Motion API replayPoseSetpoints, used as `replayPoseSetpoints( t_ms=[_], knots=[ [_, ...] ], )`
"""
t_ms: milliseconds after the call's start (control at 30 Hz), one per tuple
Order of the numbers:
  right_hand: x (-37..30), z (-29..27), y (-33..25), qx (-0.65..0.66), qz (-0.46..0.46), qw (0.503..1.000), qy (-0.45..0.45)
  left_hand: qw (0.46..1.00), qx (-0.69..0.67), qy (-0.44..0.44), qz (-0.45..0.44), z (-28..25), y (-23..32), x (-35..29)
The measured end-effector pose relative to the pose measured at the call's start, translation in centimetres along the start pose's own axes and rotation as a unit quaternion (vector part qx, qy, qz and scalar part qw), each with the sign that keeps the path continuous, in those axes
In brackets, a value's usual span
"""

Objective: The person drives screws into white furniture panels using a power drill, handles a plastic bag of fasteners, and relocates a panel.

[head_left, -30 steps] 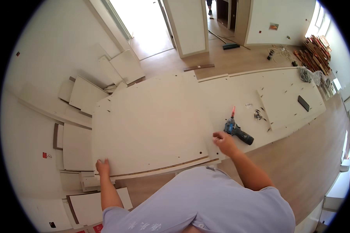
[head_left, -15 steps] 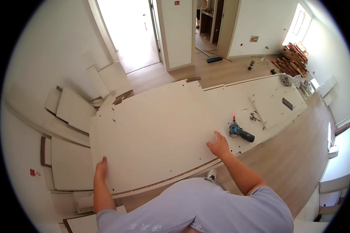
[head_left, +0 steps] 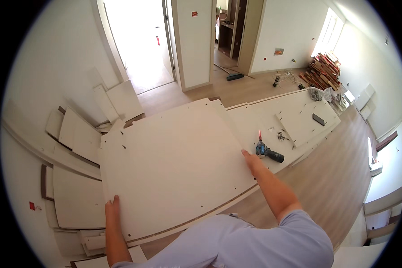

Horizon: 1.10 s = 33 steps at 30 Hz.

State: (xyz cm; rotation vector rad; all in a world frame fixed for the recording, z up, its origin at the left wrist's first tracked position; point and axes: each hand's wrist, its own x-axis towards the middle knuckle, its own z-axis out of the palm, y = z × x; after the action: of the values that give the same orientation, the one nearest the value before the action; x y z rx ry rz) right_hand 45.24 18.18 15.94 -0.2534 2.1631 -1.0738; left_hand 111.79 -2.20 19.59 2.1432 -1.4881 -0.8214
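Note:
A large white board (head_left: 174, 165) lies flat in front of me on top of other white boards. My left hand (head_left: 113, 208) is closed on its left edge, thumb on top and the other fingers hidden at the side. My right hand (head_left: 252, 164) grips the right edge, its thumb lying along the top face and the fingers mostly out of sight. Just beyond the right hand, a blue and black cordless drill (head_left: 269, 153) with a red tip rests on a lower white board (head_left: 254, 117). Small dark fittings (head_left: 281, 136) are scattered past the drill.
A smaller white panel (head_left: 306, 127) bears a dark flat object (head_left: 318, 119). More panels (head_left: 78, 131) lean along the left wall. Wood strips (head_left: 324, 71) are piled at the far right. A dark broom head (head_left: 235, 77) lies near the doorway.
My right hand has gone from open above the board to gripping its right edge. The large board has shifted slightly right and nearer to me relative to the drill.

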Motion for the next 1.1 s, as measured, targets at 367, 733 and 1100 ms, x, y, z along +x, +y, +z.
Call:
replayPoseSetpoints(
  t_ms=[367, 733, 1100],
  knots=[
    [-5.7, -11.1, 8.2, 0.166, -0.238, 0.957, 0.029, 0.954, -0.271, 0.08, 0.101, -3.0, -3.2, -17.8],
    [-8.0, -23.2, 29.5, 0.322, -0.106, 0.94, -0.035, 0.932, -0.311, 0.03, 0.184, -6.2, 1.7, -42.4],
    [-17.6, -29.5, 42.2, 0.482, -0.081, 0.853, -0.184, 0.96, -0.205, -0.13, 0.14, -6.0, -4.4, -61.2]
  ],
)
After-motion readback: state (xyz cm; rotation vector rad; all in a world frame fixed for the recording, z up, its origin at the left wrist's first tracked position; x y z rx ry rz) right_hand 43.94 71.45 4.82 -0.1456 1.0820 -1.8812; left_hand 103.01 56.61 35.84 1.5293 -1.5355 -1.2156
